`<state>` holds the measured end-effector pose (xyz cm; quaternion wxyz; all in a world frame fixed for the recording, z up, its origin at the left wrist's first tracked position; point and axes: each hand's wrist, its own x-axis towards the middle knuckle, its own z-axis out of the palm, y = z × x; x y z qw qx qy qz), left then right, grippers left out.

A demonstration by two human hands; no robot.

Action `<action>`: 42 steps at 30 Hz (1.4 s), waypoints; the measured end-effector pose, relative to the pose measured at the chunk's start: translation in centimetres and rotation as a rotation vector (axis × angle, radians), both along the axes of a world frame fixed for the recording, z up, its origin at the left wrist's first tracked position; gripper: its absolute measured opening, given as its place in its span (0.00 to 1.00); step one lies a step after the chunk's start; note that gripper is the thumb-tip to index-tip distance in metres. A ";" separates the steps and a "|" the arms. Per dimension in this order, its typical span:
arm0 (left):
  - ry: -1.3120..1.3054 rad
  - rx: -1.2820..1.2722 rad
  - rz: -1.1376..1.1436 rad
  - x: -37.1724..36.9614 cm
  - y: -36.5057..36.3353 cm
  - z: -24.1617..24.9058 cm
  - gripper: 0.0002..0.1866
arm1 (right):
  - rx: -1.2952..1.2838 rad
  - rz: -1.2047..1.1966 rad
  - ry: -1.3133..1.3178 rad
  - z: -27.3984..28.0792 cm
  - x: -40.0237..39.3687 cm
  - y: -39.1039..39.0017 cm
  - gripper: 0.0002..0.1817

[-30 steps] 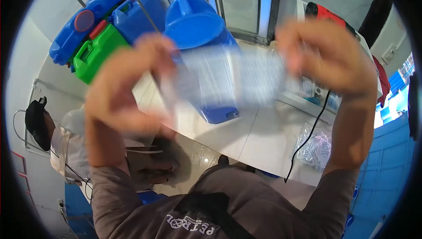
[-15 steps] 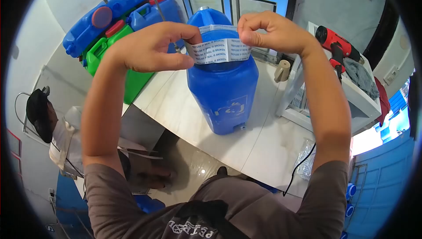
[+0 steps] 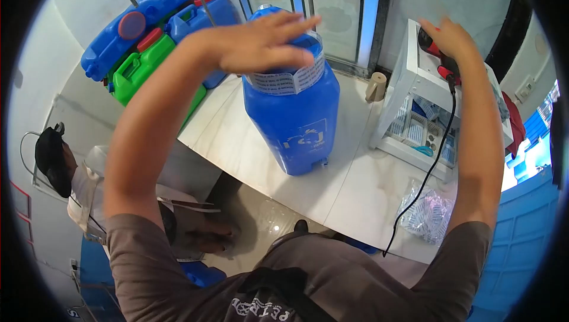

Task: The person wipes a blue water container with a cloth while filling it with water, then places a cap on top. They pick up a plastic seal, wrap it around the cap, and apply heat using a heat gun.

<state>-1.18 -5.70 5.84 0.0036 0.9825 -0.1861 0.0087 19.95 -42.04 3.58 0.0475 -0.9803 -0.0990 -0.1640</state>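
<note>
A tall blue water jug point(image 3: 293, 126) stands upright on the table, and a white printed seal band point(image 3: 278, 84) circles its neck. My left hand point(image 3: 261, 43) is open over the top of the jug, fingers spread, hiding part of the band. The band reads "refuse if seal is broken". Over to the right, my right hand point(image 3: 453, 40) is at a red corded heat gun point(image 3: 446, 72) on top of a white rack. Its fingers are apart and cover part of the gun's body. The gun's black cord runs down across the rack onto the table.
Blue and green jugs point(image 3: 139, 70) with red caps are stacked at the back left. A clear plastic bag point(image 3: 425, 215) lies on the table's right side. A beige cone-shaped object point(image 3: 376, 87) stands beside the rack point(image 3: 388, 126). Another person point(image 3: 89, 174) is at the left.
My right hand has let go of the seal band and moved right to the heat gun. My left hand has released the band and spread above it. The band now sits around the neck.
</note>
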 end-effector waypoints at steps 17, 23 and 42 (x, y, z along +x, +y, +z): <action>0.145 -0.033 -0.204 0.6 -0.5 3.4 0.74 | 1.603 0.485 0.316 -1.6 -10.8 -9.5 0.24; 0.204 0.103 -0.218 2.0 -1.5 2.4 0.68 | 1.476 0.553 0.172 -6.3 -20.0 -9.3 0.29; 0.306 0.105 -0.176 1.9 -1.9 2.9 0.56 | 0.550 0.332 0.152 -16.5 -28.8 -6.5 0.20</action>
